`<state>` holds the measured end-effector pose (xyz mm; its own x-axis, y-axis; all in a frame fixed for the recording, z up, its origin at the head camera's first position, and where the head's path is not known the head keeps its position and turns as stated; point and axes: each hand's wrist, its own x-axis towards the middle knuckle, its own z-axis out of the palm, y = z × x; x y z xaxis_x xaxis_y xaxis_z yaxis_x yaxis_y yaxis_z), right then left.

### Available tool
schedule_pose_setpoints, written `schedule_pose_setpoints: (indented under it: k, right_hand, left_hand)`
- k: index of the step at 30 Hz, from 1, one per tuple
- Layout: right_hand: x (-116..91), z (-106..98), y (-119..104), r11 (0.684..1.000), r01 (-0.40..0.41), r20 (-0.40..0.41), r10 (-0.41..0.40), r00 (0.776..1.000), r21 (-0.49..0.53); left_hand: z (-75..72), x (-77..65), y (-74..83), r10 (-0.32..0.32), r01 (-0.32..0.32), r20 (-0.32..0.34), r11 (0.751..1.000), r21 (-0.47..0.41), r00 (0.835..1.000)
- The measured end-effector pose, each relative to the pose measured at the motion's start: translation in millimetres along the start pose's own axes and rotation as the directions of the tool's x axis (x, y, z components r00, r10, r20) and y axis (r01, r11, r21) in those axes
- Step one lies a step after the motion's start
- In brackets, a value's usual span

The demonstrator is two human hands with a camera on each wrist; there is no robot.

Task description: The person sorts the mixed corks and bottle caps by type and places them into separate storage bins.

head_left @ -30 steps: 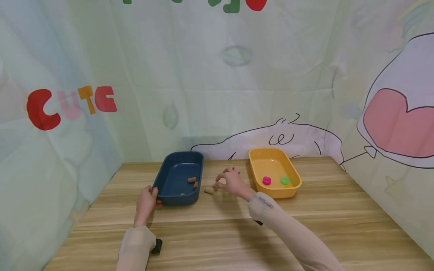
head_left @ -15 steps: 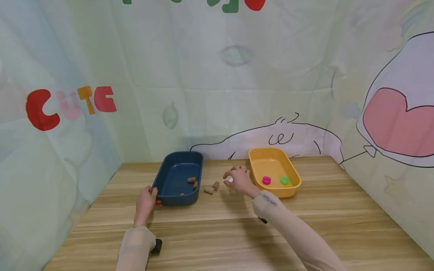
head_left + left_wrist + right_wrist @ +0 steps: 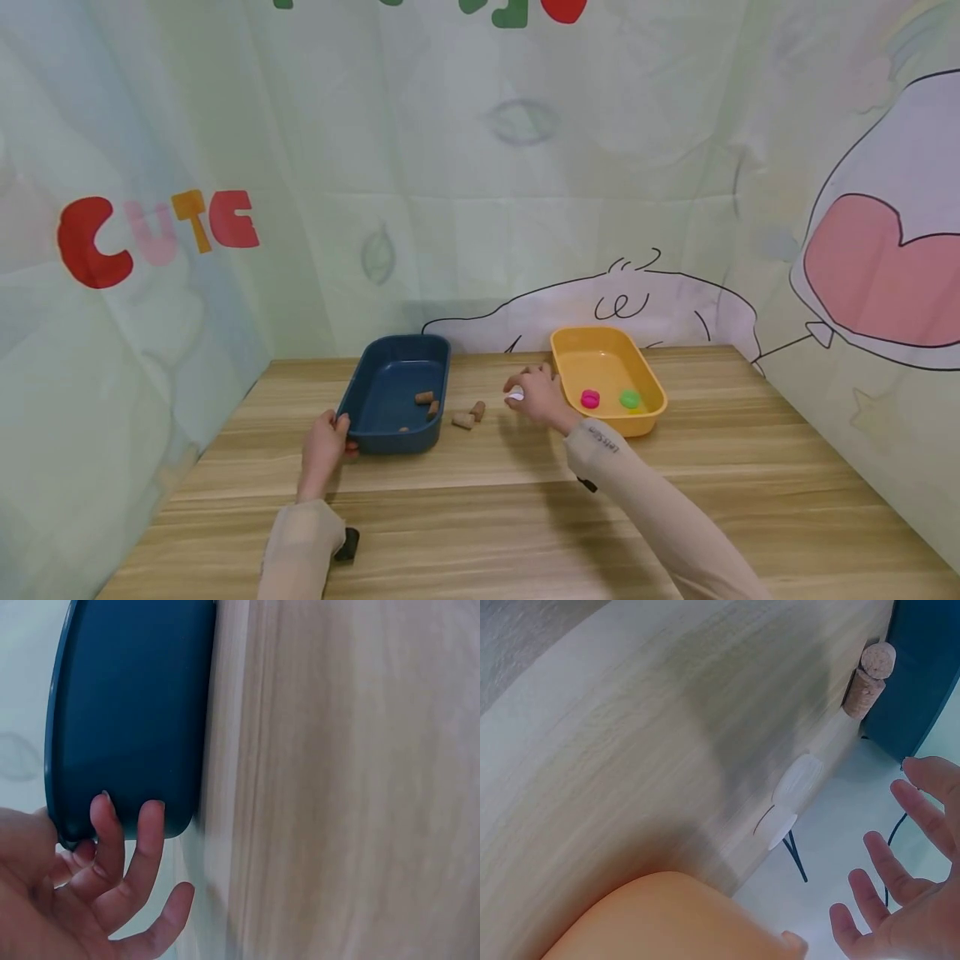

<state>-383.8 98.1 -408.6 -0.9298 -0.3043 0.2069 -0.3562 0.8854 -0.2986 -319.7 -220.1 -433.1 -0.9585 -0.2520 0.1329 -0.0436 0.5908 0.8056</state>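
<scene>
My left hand (image 3: 324, 446) grips the near left corner of a dark blue plastic tray (image 3: 358, 400), fingers bent against its outer wall in the left wrist view. Between the two trays hovers my right hand (image 3: 536, 393), its fingers spread and loosely bent around air in the right wrist view. Two white rounded pieces (image 3: 796, 782) lie on the table below that hand; part of one white piece (image 3: 514, 394) shows past the fingers in the head view. Left of the hand, two corks (image 3: 463, 422) lie close together beside the blue tray.
Several corks (image 3: 424, 398) lie inside the blue tray. A yellow tray (image 3: 652, 382) on the right holds a pink piece (image 3: 590, 399), a green piece (image 3: 629, 400) and something yellow. A printed cloth (image 3: 450, 208) hangs behind the wooden table (image 3: 450, 533).
My right hand has moved right, away from the two corks and towards the yellow tray. The left hand and the blue tray have stayed put.
</scene>
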Motion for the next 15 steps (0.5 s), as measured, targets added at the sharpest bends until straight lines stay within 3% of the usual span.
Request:
schedule_pose_setpoints:
  k: [15]
  right_hand:
    - [8.0,2.2,8.8,0.996,-0.071,0.006,0.072,0.997,-0.052]
  left_hand:
    - [0.0,-0.2,-0.3,0.011,-0.011,-0.015,1.0,0.016,1.0]
